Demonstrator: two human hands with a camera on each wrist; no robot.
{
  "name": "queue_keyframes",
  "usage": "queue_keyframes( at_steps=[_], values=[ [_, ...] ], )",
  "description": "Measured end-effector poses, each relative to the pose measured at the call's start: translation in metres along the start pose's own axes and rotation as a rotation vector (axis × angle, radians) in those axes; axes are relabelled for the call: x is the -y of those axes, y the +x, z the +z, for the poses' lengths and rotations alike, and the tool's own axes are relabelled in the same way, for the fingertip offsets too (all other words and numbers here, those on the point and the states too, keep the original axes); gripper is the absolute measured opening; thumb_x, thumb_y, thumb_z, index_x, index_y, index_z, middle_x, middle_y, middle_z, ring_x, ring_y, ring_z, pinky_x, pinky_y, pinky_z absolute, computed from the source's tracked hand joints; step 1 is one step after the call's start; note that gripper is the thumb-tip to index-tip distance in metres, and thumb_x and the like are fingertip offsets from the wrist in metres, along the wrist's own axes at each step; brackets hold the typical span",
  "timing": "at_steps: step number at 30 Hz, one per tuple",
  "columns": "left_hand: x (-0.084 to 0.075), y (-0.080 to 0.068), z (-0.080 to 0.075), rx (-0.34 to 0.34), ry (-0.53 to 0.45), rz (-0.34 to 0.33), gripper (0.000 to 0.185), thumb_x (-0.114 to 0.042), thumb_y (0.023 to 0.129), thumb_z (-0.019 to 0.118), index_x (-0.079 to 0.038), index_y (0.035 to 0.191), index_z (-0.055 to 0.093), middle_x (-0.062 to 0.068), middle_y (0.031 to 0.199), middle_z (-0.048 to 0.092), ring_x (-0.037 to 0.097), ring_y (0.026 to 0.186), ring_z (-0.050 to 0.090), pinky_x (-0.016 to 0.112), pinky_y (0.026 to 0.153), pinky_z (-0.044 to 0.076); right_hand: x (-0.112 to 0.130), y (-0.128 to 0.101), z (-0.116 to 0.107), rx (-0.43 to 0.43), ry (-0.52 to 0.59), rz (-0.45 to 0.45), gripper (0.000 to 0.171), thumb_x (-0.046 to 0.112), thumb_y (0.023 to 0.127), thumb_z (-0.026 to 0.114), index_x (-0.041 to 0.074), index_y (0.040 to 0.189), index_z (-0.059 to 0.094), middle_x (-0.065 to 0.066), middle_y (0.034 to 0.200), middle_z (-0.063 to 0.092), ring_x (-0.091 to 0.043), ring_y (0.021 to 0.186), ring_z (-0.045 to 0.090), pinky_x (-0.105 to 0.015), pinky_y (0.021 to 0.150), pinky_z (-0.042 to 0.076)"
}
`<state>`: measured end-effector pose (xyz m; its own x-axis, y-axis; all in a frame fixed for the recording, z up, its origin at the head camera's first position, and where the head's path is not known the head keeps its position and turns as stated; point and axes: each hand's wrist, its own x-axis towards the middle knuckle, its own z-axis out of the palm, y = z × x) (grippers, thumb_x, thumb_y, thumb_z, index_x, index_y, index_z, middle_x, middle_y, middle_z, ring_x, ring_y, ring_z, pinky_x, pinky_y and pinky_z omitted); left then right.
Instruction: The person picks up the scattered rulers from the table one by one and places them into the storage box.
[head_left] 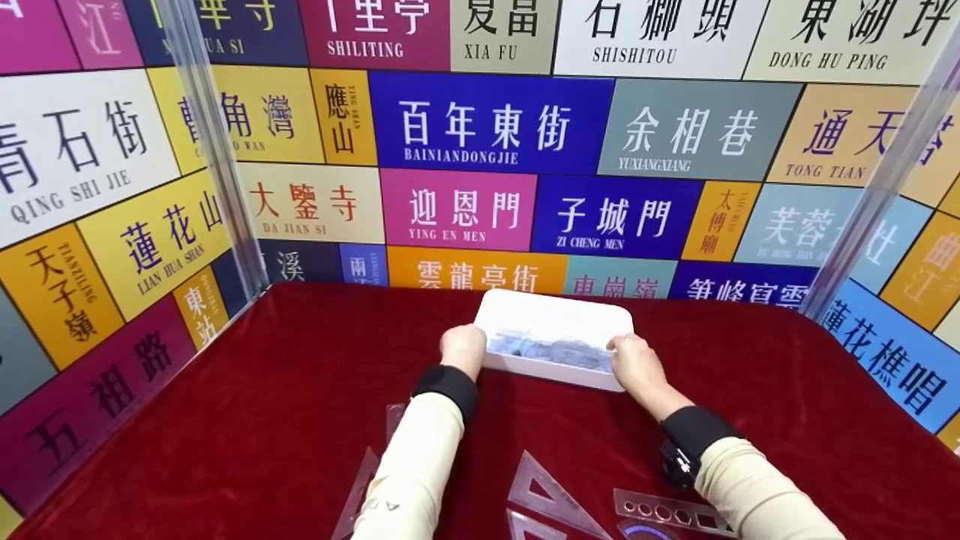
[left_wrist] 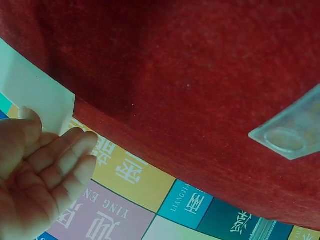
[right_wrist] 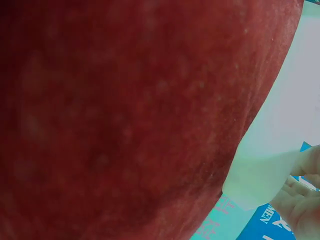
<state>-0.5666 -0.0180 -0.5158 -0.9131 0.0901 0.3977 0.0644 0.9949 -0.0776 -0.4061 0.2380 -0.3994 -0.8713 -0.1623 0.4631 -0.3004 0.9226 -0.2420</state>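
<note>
Two ends gripped: white rounded-corner rectangular box with grey-blue landscape print point(head_left: 553, 330)

Box is near the far edge of a surface covered in deep red, velvety cloth point(head_left: 300, 420), printed face upward. Whether its base touches the cloth: cannot tell.

Left hand point(head_left: 463, 350) grasps the box's left end; left wrist view shows thumb at the box edge, fingers bent beyond it. Right hand point(head_left: 636, 366) grasps the right end, thumb against the white side in its wrist view, fingers partly cut off by the frame.

Cream sleeves point(head_left: 416, 450) and black wristbands point(head_left: 450, 386) on both arms.

Nearer the wearer than the box: clear plastic triangle with cut-out centre point(head_left: 564, 511); second clear plastic piece point(head_left: 536, 523) just beside it, cropped. Right of these, also nearer than the box, clear plastic strip with a row of cut-out shapes point(head_left: 649, 501), partly behind the right sleeve. Left of the box, nearer, long clear plastic piece point(head_left: 356, 491), partly behind the left sleeve.

Behind the box: multicoloured panelled backdrop with Chinese lettering point(head_left: 491, 161).
</note>
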Motion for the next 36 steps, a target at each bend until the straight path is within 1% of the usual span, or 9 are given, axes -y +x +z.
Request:
queue_keyframes(
  at_steps=[3, 6, 9, 12, 15, 17, 25, 32, 36],
  values=[
    [-0.001, -0.007, -0.017, 0.054, -0.011, -0.006, 0.019, -0.015, 0.077, 0.047, -0.019, 0.068, 0.063, 0.000, 0.074, 0.062, 0.021, 0.060, 0.055, 0.044, 0.035, 0.036, 0.009, -0.002, -0.001, -0.116, -0.010, -0.129, 0.020, -0.004, 0.071, 0.046, 0.003, 0.086, 0.059, -0.013, 0.087, 0.056, -0.029, 0.076, 0.053, -0.039, 0.059, 0.044],
    [-0.002, -0.012, -0.029, 0.048, -0.007, -0.003, 0.019, -0.014, 0.076, 0.047, -0.018, 0.069, 0.064, 0.001, 0.075, 0.062, 0.022, 0.061, 0.056, 0.044, 0.037, 0.038, 0.031, -0.006, -0.001, -0.141, 0.061, -0.439, 0.016, -0.002, 0.070, 0.051, 0.005, 0.083, 0.059, -0.007, 0.082, 0.057, -0.023, 0.077, 0.053, -0.035, 0.063, 0.044],
    [-0.002, -0.015, -0.035, 0.003, 0.014, 0.004, 0.019, -0.012, 0.075, 0.048, -0.018, 0.065, 0.063, 0.000, 0.070, 0.061, 0.021, 0.057, 0.055, 0.044, 0.034, 0.036, 0.060, -0.015, -0.001, 0.067, 0.172, -0.794, 0.011, 0.006, 0.073, 0.056, 0.009, 0.083, 0.060, -0.001, 0.080, 0.058, -0.014, 0.077, 0.053, -0.027, 0.068, 0.043],
    [-0.002, -0.013, -0.028, -0.013, 0.022, 0.009, 0.019, -0.011, 0.075, 0.048, -0.017, 0.062, 0.061, 0.000, 0.068, 0.060, 0.020, 0.054, 0.053, 0.043, 0.030, 0.032, 0.085, -0.028, 0.000, 0.391, 0.217, -0.961, 0.017, 0.022, 0.075, 0.059, 0.014, 0.090, 0.061, 0.005, 0.085, 0.057, -0.007, 0.081, 0.050, -0.020, 0.073, 0.040],
    [-0.002, -0.004, -0.011, 0.006, 0.013, 0.012, 0.018, -0.012, 0.075, 0.049, -0.017, 0.064, 0.062, 0.000, 0.069, 0.060, 0.021, 0.055, 0.053, 0.044, 0.030, 0.031, 0.101, -0.040, 0.001, 0.587, 0.161, -0.992, 0.030, 0.033, 0.072, 0.060, 0.016, 0.097, 0.060, 0.006, 0.091, 0.054, -0.005, 0.085, 0.047, -0.016, 0.075, 0.038],
    [-0.003, 0.001, -0.004, 0.066, 0.001, 0.000, 0.020, -0.013, 0.079, 0.046, -0.018, 0.069, 0.063, 0.000, 0.075, 0.061, 0.022, 0.060, 0.056, 0.046, 0.035, 0.036, 0.107, -0.045, 0.002, 0.645, 0.111, -0.991, 0.036, 0.036, 0.069, 0.062, 0.016, 0.098, 0.059, 0.005, 0.093, 0.051, -0.006, 0.086, 0.046, -0.015, 0.076, 0.036],
    [-0.003, 0.004, 0.003, 0.038, 0.004, 0.011, 0.020, -0.013, 0.077, 0.047, -0.019, 0.068, 0.064, 0.000, 0.074, 0.061, 0.022, 0.058, 0.055, 0.046, 0.032, 0.033, 0.116, -0.049, 0.005, 0.663, -0.031, -1.058, 0.026, 0.037, 0.064, 0.064, 0.020, 0.083, 0.058, 0.008, 0.079, 0.046, -0.005, 0.075, 0.044, -0.011, 0.066, 0.035],
    [-0.004, -0.046, -0.096, 0.092, 0.002, 0.012, 0.019, -0.009, 0.078, 0.048, -0.015, 0.073, 0.065, 0.001, 0.076, 0.062, 0.020, 0.063, 0.057, 0.043, 0.037, 0.038, 0.116, -0.052, 0.004, 0.591, -0.086, -1.115, 0.020, 0.036, 0.068, 0.061, 0.022, 0.081, 0.056, 0.008, 0.079, 0.046, -0.007, 0.076, 0.044, -0.014, 0.065, 0.035],
    [-0.004, -0.031, -0.071, 0.122, -0.010, 0.002, 0.020, -0.009, 0.078, 0.047, -0.016, 0.072, 0.065, 0.000, 0.078, 0.062, 0.020, 0.063, 0.056, 0.044, 0.037, 0.037, 0.116, -0.056, 0.003, 0.509, -0.120, -1.140, 0.018, 0.036, 0.072, 0.058, 0.020, 0.081, 0.056, 0.008, 0.077, 0.047, -0.008, 0.073, 0.046, -0.017, 0.063, 0.037]
  ],
)
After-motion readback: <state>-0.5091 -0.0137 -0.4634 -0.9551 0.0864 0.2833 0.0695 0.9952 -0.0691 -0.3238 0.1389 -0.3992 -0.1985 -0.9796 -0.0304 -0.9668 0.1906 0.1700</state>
